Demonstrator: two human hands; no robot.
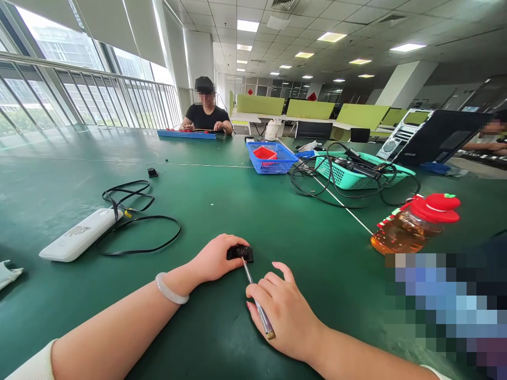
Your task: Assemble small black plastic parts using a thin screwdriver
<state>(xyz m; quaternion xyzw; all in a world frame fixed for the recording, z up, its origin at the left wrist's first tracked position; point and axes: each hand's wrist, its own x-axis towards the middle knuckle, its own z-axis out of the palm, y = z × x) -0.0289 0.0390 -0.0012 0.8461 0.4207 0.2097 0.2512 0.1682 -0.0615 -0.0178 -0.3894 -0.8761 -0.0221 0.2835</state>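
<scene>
My left hand (217, 257) is closed around a small black block-like part (245, 254) on the green table, thumb on the near side and fingers on the far side. What kind of part it is I cannot make out. In my right hand (281, 306) is a slim metal screwdriver (259, 310), gripped between thumb and fingers with one finger lifted. Its tip meets the near face of the black part, and its brownish butt end points back toward me. A pale bangle (171, 289) circles my left wrist.
On the left lie a white power bank (79, 236) and a looped black cable (138, 252). Ahead stand a blue basket (273, 167) and a teal basket (344, 179) with tangled cables. A red-lidded bottle (407, 232) is at right. A person (208, 113) sits at the far edge.
</scene>
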